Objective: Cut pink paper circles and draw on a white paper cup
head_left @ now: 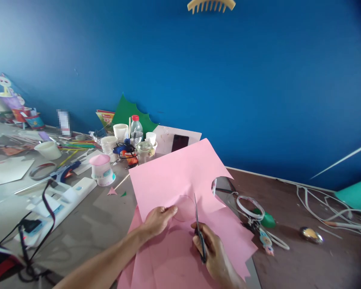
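A large sheet of pink paper (165,172) is held up and tilted, with a curved bite cut out of its right edge. On it a circle (185,209) is drawn in thin line. My left hand (159,218) pinches the sheet just left of that circle, thumb on top. My right hand (212,245) is closed on the handles of black-handled scissors (201,237). Their blades lie against the paper along the circle's right side. Beneath, more pink paper (174,261) with a zigzag right edge lies on the table.
To the left stand a paper-cup model with a pink roof (100,160), a white power strip (60,208), a blue glue gun (64,173) and a tape roll (42,171). Behind are a bottle (136,130), white cups (120,131) and a phone (179,143). Cables (325,204) lie at right.
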`<control>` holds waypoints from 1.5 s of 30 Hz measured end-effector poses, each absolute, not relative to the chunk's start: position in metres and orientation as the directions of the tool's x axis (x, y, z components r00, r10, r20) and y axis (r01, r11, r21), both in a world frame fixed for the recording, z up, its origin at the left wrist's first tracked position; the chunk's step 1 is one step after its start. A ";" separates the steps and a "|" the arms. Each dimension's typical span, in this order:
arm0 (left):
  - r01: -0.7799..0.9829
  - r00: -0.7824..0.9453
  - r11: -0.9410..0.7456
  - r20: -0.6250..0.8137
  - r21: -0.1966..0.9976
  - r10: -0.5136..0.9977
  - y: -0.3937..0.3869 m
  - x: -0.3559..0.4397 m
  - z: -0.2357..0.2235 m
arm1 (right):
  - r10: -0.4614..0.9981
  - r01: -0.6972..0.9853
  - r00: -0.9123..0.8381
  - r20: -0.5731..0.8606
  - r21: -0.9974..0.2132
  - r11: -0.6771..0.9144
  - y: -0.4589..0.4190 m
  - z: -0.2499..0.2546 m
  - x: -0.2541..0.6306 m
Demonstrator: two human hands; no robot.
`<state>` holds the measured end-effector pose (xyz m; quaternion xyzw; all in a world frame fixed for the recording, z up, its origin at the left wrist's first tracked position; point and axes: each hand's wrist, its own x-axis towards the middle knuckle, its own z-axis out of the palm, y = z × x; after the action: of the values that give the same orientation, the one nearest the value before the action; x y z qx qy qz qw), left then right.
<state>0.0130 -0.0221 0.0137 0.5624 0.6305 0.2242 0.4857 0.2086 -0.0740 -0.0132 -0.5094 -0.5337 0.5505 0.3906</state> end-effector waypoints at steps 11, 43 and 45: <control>0.455 0.183 0.241 -0.355 0.857 0.917 -0.024 0.013 0.019 | 0.957 0.154 -0.285 -0.064 -0.988 -0.020 -0.074 -0.014 0.214; 0.270 0.190 0.166 -0.221 0.949 0.957 -0.019 0.012 0.007 | 0.958 0.275 -0.271 -0.094 -0.961 -0.017 -0.075 -0.014 0.214; 0.278 0.188 0.178 -0.235 0.944 0.954 -0.019 0.013 0.009 | 0.952 0.266 -0.290 -0.098 -0.964 -0.018 -0.075 -0.012 0.214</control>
<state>0.0127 -0.0186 0.0092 0.5573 0.5526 0.3170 0.5325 0.2141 -0.0750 -0.0122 -0.4940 -0.6163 0.5149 0.3332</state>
